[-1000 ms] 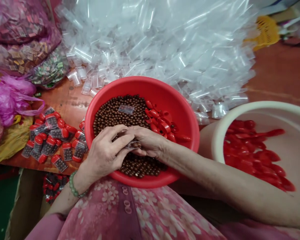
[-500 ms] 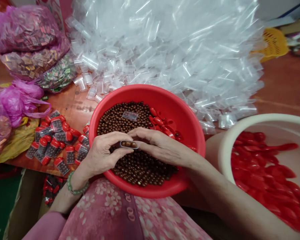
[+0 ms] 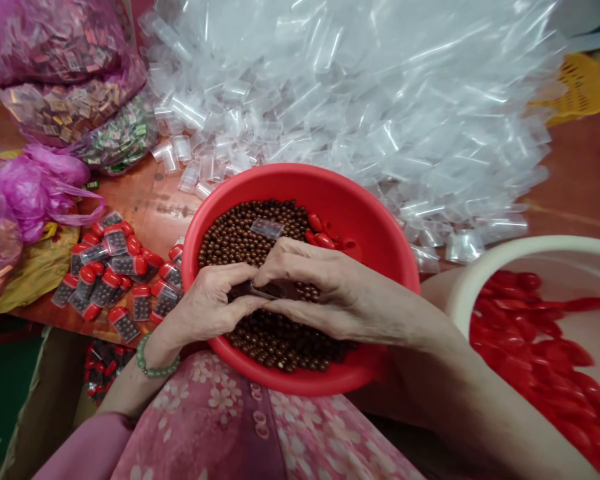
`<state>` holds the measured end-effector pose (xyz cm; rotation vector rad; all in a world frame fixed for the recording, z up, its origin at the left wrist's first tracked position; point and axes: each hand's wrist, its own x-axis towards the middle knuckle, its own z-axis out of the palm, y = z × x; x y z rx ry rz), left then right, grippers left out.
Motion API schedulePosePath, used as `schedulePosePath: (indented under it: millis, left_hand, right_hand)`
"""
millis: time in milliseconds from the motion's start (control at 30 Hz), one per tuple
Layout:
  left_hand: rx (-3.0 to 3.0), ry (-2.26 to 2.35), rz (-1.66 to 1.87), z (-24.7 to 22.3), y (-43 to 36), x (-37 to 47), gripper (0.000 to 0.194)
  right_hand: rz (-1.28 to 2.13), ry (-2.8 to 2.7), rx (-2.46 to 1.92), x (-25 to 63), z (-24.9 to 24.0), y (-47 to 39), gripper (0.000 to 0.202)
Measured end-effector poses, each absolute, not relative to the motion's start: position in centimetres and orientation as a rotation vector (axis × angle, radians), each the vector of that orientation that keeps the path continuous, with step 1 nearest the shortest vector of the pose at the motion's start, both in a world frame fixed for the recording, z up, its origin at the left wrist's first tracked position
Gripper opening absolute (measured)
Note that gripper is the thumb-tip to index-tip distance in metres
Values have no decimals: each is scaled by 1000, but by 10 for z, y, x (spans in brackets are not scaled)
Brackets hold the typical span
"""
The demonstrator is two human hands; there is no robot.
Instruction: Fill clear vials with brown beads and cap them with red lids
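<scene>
Over a red basin (image 3: 410, 283) my two hands meet at a small clear plastic container (image 3: 267, 291). My left hand (image 3: 219, 301) is closed round its left part. The thumb and fingers of my right hand (image 3: 325, 290) close in on its open end, above and below the mouth. The container looks dark inside; how full it is I cannot make out. Below the hands lie many brown round balls (image 3: 240, 233), like chocolate beads. Another clear container (image 3: 267, 229) rests on top of them. Red plastic caps (image 3: 323, 239) sit on the basin's right side.
Filled containers with red caps (image 3: 113, 267) lie on the table at left, near pink plastic bags (image 3: 45, 187). Behind the basin spreads a heap of empty clear containers (image 3: 330, 107). A cream bucket (image 3: 463, 287) at right holds more red caps (image 3: 535, 347). A yellow basket (image 3: 580, 90) stands behind.
My right hand has shifted so its thumb and fingers bracket the container's mouth. Brown balls that showed at the mouth are no longer clearly visible. The view has moved slightly.
</scene>
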<state>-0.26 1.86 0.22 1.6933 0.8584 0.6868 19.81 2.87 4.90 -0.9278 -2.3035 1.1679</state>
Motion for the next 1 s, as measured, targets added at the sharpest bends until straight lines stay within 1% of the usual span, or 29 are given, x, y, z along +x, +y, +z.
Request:
schedulePosePath:
  millis: [167, 367, 433, 533, 567, 667, 733, 833, 1000]
  left_hand:
    - [1679, 849, 633, 3, 21, -4, 8]
    - [1655, 806, 666, 3, 23, -3, 13]
    - [1649, 816, 660, 4, 24, -3, 14]
    - [1645, 899, 665, 4, 25, -4, 12]
    - [1639, 932, 679, 4, 26, -5, 12]
    - [1557, 986, 741, 2, 26, -7, 15]
    - [1503, 988, 781, 3, 24, -8, 16]
    - [1495, 948, 812, 6, 18, -7, 17]
    - [1520, 925, 736, 3, 13, -2, 16]
  right_hand:
    - [1123, -2377, -897, 195, 50, 31, 12]
    - [1074, -2361, -945, 199, 43, 26, 19]
    - [1082, -2313, -1005, 200, 43, 21, 18]
    - [1124, -2232, -1118, 202, 44, 9, 9]
    - [1149, -2205, -1147, 203, 44, 5, 12]
    - [1249, -2113, -1181, 213, 40, -7, 33]
    - [1254, -2042, -1232, 226, 33, -10, 37]
    - [1042, -1992, -1499, 250, 21, -5, 28]
    - [475, -2210, -2070, 265, 11, 22, 19]
